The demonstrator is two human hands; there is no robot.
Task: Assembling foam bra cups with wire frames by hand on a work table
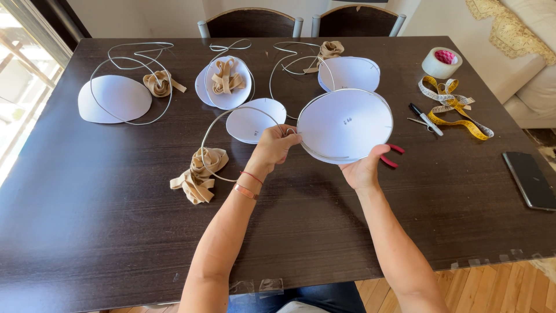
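A white oval sheet ringed by grey wire is held above the dark worktop. The right hand clamps its lower edge; the left hand pinches the wire, seemingly, at the sheet's left rim. Red-handled pliers lie just behind.

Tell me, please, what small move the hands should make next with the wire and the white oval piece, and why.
Probably the left hand should feed the wire further along the rim of the white oval piece. The wire already hugs the rim, yet a long loop hangs loose to the left, while the right hand supports the piece from below.
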